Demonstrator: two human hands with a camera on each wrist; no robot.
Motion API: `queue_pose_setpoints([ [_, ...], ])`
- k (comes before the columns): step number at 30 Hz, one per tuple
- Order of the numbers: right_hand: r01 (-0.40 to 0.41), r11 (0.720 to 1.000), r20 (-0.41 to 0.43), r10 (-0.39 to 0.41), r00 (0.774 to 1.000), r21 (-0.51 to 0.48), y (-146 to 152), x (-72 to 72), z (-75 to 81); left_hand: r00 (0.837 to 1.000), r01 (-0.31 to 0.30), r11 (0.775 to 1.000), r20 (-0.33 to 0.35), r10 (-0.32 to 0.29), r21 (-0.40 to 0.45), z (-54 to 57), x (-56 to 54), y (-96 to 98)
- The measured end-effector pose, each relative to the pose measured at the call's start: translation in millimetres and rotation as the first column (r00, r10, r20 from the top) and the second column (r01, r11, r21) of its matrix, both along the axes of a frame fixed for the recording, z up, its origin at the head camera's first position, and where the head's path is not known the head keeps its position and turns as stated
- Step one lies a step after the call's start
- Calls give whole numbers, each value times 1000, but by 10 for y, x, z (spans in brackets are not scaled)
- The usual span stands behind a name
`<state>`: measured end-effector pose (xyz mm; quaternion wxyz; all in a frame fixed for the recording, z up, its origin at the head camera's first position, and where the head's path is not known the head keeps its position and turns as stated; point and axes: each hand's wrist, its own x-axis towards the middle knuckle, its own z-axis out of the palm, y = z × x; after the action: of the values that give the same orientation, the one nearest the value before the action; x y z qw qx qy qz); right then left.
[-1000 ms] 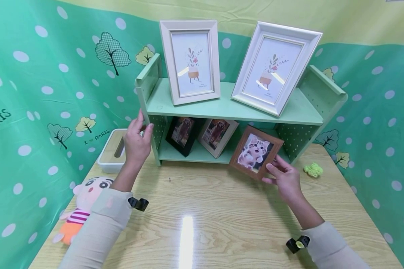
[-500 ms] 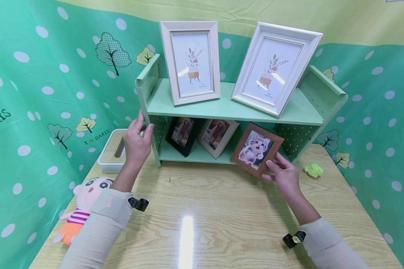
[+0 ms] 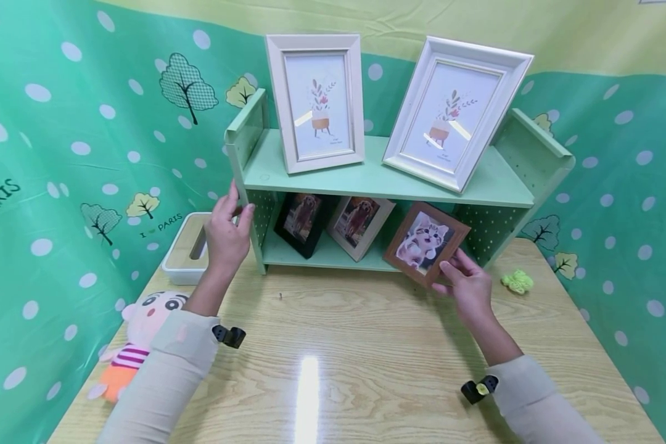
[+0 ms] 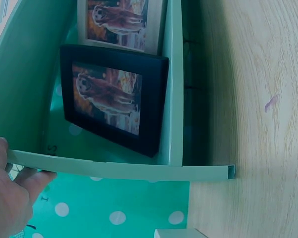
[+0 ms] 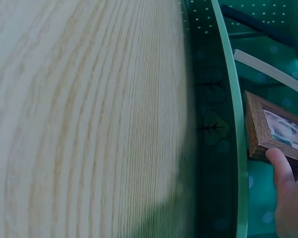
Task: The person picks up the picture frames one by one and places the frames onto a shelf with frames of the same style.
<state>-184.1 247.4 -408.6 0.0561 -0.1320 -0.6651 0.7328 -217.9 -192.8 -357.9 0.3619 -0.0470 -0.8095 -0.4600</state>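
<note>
My left hand point(image 3: 226, 237) grips the left side panel of a mint-green two-tier shelf point(image 3: 333, 180). In the left wrist view, the panel edge passes between its thumb and fingers point(image 4: 39, 182). My right hand point(image 3: 468, 287) pinches the lower right corner of a brown wooden picture frame point(image 3: 395, 251) with a kitten photo. This frame leans tilted at the lower tier's right part, and its base is partly over the shelf's front edge. Left of it stand a beige picture frame point(image 3: 381, 223) and a black picture frame point(image 3: 282, 219), both with dog photos.
Two large white picture frames point(image 3: 277, 86) point(image 3: 491, 117) stand on the upper tier. Left of the shelf are a white box with a wooden lid point(image 3: 183, 274) and a plush doll point(image 3: 127, 357). A green crocheted piece point(image 3: 517, 282) lies to the right on the wooden table point(image 3: 366, 370).
My right hand has moved the brown picture frame slightly back and to the right, further into the lower tier. The left hand stays on the shelf's side panel.
</note>
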Motion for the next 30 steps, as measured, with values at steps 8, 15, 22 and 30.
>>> queue_pose_setpoints([
  [8, 37, 999, -22, -37, 999, -15, -3, -66, -10, 1000, -1, 1000, 0, 1, 1, -3, -6, -4],
  [15, 51, 999, -26, -52, 998, -11, -5, -116, 3, 1000, -6, 1000, 7, 6, -1, 0, -8, -3],
  [22, 47, 998, -37, -48, 998, -32, -6, -172, 21, 1000, -4, 1000, 1, 4, 3, 0, -17, -2],
  [30, 69, 996, -60, -72, 996, -51, -20, -225, -5, 1000, -5, 1000, 12, 5, -6, -5, -15, -9],
])
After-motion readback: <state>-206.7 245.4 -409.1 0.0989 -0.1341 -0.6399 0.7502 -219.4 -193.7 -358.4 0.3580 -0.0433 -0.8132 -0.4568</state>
